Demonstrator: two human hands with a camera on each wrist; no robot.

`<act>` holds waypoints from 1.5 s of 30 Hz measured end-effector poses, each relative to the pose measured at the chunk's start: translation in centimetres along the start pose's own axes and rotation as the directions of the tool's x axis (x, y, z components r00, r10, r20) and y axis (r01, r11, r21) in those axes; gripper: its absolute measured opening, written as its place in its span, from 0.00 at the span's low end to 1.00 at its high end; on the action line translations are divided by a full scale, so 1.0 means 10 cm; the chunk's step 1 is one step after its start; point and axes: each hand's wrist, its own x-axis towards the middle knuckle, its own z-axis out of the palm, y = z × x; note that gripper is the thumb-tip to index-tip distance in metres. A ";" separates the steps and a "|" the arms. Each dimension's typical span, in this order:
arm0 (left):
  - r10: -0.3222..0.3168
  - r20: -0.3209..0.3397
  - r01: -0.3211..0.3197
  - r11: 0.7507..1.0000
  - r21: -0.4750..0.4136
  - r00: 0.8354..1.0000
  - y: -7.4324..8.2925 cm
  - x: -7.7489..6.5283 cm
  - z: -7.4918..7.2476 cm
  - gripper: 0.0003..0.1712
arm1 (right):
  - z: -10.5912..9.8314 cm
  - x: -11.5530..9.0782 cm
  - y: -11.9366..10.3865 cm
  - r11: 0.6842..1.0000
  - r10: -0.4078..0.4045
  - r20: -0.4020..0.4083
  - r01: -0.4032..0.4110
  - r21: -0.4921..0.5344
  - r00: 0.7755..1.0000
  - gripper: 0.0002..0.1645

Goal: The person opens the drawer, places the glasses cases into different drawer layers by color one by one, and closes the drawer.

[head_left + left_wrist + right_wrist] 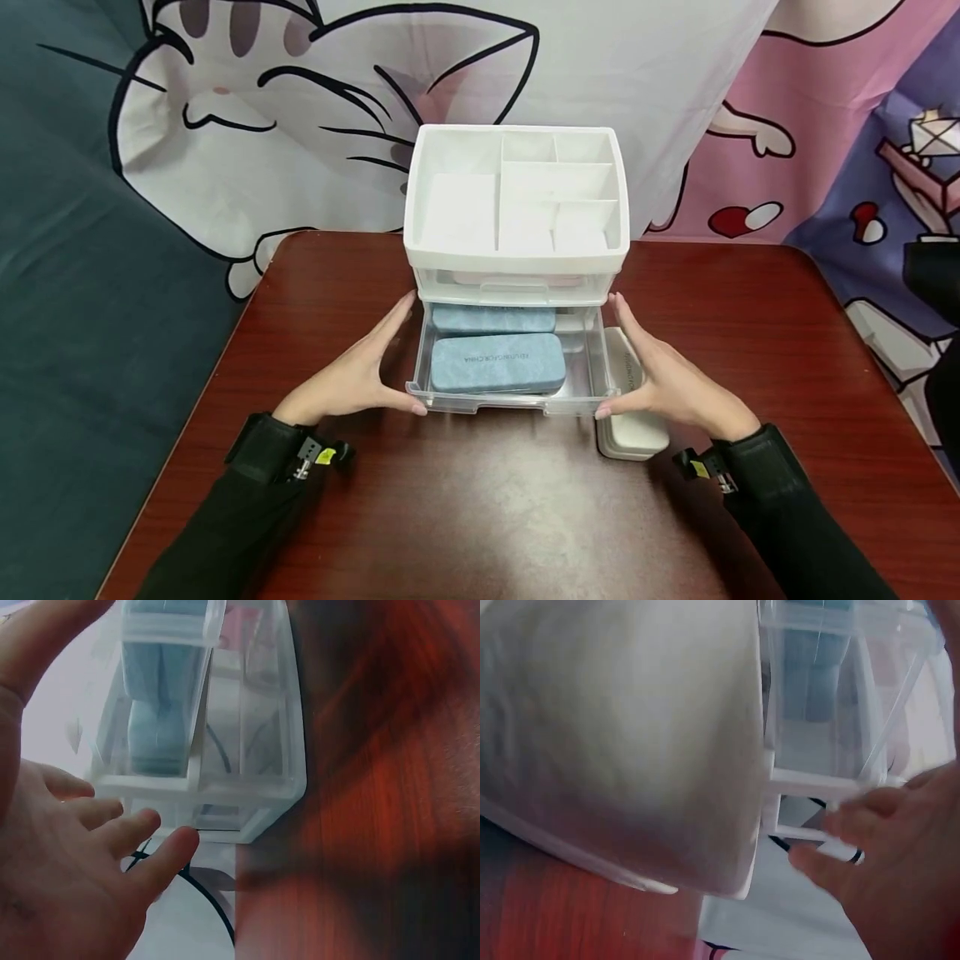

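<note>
A clear drawer is pulled out from the lower part of a white desktop organizer. Inside it lie two light-blue glasses cases, the rear one partly under the organizer. My left hand is spread at the drawer's left side, its thumb at the front left corner and its straight fingers reaching back toward the organizer. On the opposite side my right hand mirrors it, thumb at the front right corner. Beneath the right hand a cream case lies beside the drawer, partly covered by that hand.
The organizer's top has several dividers, and an upper drawer sits closed under it. All stands on a dark red wooden table. A cat-print cloth hangs behind the table's back edge. Something black shows at the far right.
</note>
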 end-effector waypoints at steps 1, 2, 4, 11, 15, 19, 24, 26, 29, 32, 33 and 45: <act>-0.001 0.010 0.001 1.000 -0.015 1.000 0.01 0.02 -0.01 0.80 | 0.00 0.01 0.02 1.000 -0.003 0.018 0.003 0.006 1.000 0.84; 0.001 0.021 0.000 0.999 -0.032 1.000 0.04 0.03 -0.02 0.80 | -0.01 0.02 0.03 1.000 -0.006 0.037 0.005 0.015 0.999 0.84; 0.007 0.039 -0.004 0.997 -0.074 0.999 0.11 0.05 -0.03 0.81 | -0.02 0.04 0.06 1.000 -0.012 0.065 0.010 0.028 0.998 0.85; 0.022 0.033 -0.018 0.995 -0.095 0.999 0.04 0.10 -0.05 0.80 | -0.06 0.11 0.09 1.000 -0.027 0.064 0.028 -0.010 0.998 0.84; -0.014 -0.047 0.013 1.000 -0.017 0.999 -0.03 0.12 -0.06 0.73 | -0.05 0.15 0.09 0.998 -0.048 -0.041 0.046 -0.050 0.998 0.78; 0.005 -0.175 0.003 0.999 0.044 0.985 -0.06 0.17 -0.03 0.63 | -0.01 0.19 0.07 0.994 -0.074 -0.169 0.060 -0.089 0.983 0.66; 0.055 -0.273 -0.035 0.996 0.078 0.961 -0.04 0.22 0.04 0.57 | 0.02 0.24 0.00 0.990 -0.071 -0.267 0.035 -0.138 0.961 0.53; 0.070 -0.295 -0.046 0.995 0.085 0.953 -0.03 0.23 0.06 0.55 | 0.02 0.25 -0.02 0.989 -0.060 -0.286 0.019 -0.146 0.956 0.50; 0.078 -0.328 -0.050 0.994 0.094 0.941 -0.02 0.24 0.08 0.53 | 0.01 0.27 -0.08 0.988 -0.030 -0.297 -0.017 -0.154 0.954 0.48; 0.063 -0.364 -0.032 0.995 0.092 0.929 0.00 0.26 0.11 0.50 | -0.01 0.29 -0.14 0.984 0.016 -0.305 -0.069 -0.164 0.952 0.46; 0.056 -0.378 -0.022 0.995 0.093 0.924 0.01 0.26 0.13 0.48 | -0.01 0.30 -0.17 0.983 0.037 -0.308 -0.091 -0.162 0.951 0.44; 0.015 -0.619 0.131 0.973 0.191 0.786 0.17 0.43 0.34 0.38 | 0.01 0.48 -0.39 0.942 0.134 -0.437 -0.251 -0.222 0.890 0.26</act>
